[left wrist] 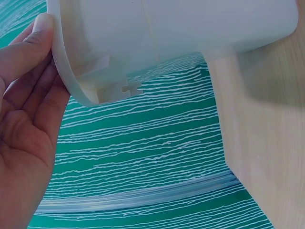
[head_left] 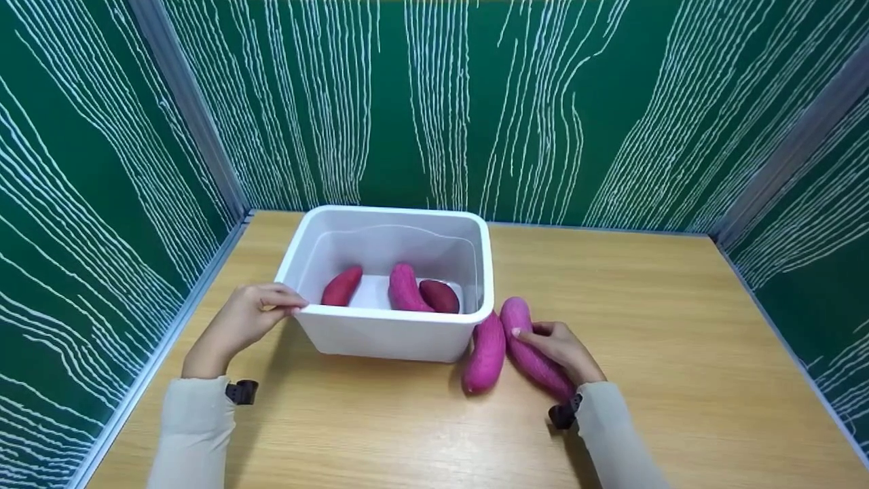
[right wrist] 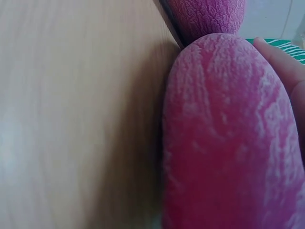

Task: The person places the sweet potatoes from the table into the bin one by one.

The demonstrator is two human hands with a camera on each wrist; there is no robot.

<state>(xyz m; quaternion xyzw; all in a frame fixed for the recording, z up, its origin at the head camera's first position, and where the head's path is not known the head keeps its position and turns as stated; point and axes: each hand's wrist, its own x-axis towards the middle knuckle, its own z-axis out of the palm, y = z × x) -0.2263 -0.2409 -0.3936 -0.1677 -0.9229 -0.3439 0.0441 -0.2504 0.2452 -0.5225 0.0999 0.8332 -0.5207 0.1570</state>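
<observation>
A white plastic bin stands on the table, and my left hand pinches its near left rim between thumb and fingers. In the left wrist view the thumb lies over the bin's rim, with the fingers behind it. To the right of the bin, my right hand grips a long pink sweet potato, thumb across its top. Its wrinkled skin fills much of the right wrist view. A second pink sweet potato lies between it and the bin's near right corner.
Inside the bin lie a red sweet potato, a pink curved one and a dark red one. Green panels with white wavy lines enclose the wooden table at the back and sides.
</observation>
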